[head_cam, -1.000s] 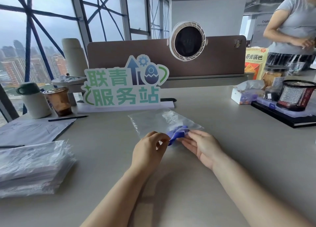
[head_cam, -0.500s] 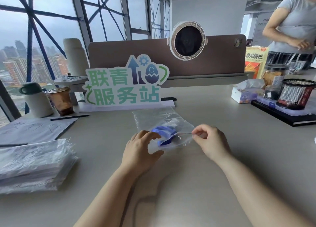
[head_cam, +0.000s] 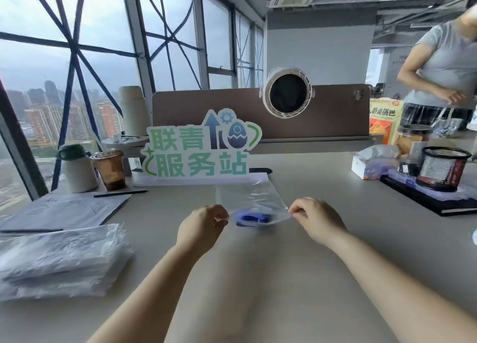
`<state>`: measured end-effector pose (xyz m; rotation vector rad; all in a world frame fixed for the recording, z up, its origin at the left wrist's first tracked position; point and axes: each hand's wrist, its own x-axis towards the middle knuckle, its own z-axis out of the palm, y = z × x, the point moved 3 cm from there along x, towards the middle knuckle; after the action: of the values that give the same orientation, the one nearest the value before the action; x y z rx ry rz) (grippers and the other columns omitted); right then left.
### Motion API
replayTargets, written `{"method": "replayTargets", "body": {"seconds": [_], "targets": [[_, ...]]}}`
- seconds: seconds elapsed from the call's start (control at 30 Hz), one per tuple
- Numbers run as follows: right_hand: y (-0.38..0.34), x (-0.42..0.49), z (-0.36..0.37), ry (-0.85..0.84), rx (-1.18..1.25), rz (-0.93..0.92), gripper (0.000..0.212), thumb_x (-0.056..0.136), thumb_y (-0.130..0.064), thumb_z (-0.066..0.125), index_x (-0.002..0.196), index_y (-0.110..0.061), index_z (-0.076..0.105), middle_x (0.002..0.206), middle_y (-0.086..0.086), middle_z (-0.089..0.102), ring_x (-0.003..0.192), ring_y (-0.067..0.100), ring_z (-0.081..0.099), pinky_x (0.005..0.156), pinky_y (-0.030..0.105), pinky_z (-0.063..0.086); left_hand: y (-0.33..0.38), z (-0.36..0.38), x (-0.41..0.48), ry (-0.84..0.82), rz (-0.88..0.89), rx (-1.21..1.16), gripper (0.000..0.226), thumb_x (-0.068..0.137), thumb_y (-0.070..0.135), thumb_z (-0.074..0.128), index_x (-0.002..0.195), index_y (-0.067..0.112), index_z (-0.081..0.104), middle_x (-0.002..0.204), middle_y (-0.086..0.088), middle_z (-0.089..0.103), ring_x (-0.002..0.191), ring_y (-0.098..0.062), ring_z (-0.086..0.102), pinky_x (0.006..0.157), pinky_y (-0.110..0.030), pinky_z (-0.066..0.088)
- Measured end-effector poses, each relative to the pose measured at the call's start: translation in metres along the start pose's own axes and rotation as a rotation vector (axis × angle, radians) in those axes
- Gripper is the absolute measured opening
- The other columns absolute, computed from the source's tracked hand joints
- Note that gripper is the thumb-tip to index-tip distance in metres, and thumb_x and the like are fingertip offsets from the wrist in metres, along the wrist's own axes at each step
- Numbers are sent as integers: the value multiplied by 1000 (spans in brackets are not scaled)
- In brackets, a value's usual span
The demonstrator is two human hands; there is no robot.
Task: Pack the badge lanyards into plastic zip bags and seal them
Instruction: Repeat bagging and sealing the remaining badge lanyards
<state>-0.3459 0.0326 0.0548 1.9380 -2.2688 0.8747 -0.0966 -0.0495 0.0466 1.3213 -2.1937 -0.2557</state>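
Frame centre: left hand (head_cam: 204,225) and right hand (head_cam: 313,217) each pinch a mouth corner of the zip bag (head_cam: 251,200), blue lanyard (head_cam: 251,217) inside. Keep strip taut, press across.

The lanyard (head_cam: 251,218) shows only as a blue smear through the bag (head_cam: 247,195), and its clip and folds cannot be told. The bag's near edge is blurred, so its zip cannot be read as closed or not. Its corners vanish inside the pinching fingertips of the left hand (head_cam: 200,226) and right hand (head_cam: 316,217). The stack of bags (head_cam: 59,260) runs off the left edge. A person (head_cam: 444,66) is cut by the top and right edges.
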Motion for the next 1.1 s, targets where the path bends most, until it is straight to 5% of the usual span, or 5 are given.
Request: {"method": "replayTargets", "body": {"seconds": [0.3, 0.63, 0.77, 0.93, 1.1], "targets": [[-42, 48, -118, 192, 229, -95, 12, 85, -16, 63, 78, -26, 65, 80, -9, 65, 77, 12, 59, 73, 30, 48, 56, -111, 57, 229, 135, -8, 16, 91, 31, 56, 98, 31, 71, 101, 5, 71, 89, -20, 65, 73, -30, 51], [-76, 59, -207, 376, 329, -192, 5, 86, -6, 64, 85, -10, 66, 78, 4, 65, 69, 13, 57, 62, 6, 41, 104, -172, 88, 401, 186, -138, 15, 88, 27, 58, 90, 32, 71, 94, 9, 71, 85, -17, 63, 77, -34, 53], [-74, 65, -215, 324, 275, -183, 14, 85, -10, 65, 77, -22, 64, 79, 6, 69, 76, 22, 62, 73, 27, 47, 112, -178, 93, 399, 207, -164, 18, 88, 18, 56, 84, 29, 70, 91, 6, 70, 82, -17, 64, 75, -30, 52], [-53, 77, -195, 254, 327, -64, 13, 87, -7, 64, 75, -14, 60, 81, 14, 69, 60, 18, 60, 59, 25, 45, 111, -151, 104, 247, 126, -306, 15, 93, 12, 53, 83, 16, 63, 87, -1, 71, 55, -4, 67, 52, -23, 52], [-36, 99, -170, 204, 556, 73, 18, 94, -9, 52, 78, -14, 50, 82, 17, 65, 61, 25, 66, 60, 35, 54, 108, -124, 128, 233, 56, -390, 16, 93, 9, 50, 83, 15, 60, 90, -9, 70, 76, -18, 71, 60, -34, 57]]}}
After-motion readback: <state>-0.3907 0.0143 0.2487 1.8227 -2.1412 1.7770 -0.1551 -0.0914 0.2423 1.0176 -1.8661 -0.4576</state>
